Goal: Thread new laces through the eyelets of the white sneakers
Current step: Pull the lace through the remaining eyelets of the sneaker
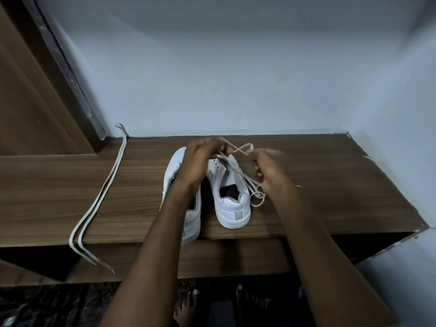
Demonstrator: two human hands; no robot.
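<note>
Standing side by side on the wooden shelf (330, 185), heels toward the camera, are the two white sneakers: the left sneaker (188, 223) and the right sneaker (232, 204). The left hand (200, 159) is raised over the front of the right sneaker, fingers curled and pinching the lace (245, 179) near the eyelets. The right hand (269, 171) is just right of that sneaker, fingers curled round the same lace. One run of the lace stretches between the two hands; the slack drops in loops onto the shelf beside the right sneaker's heel. A spare lace (101, 197) lies well to the left (both ends hang over the shelf's front edge). Bare feet (188, 305) show on the floor below.
</note>
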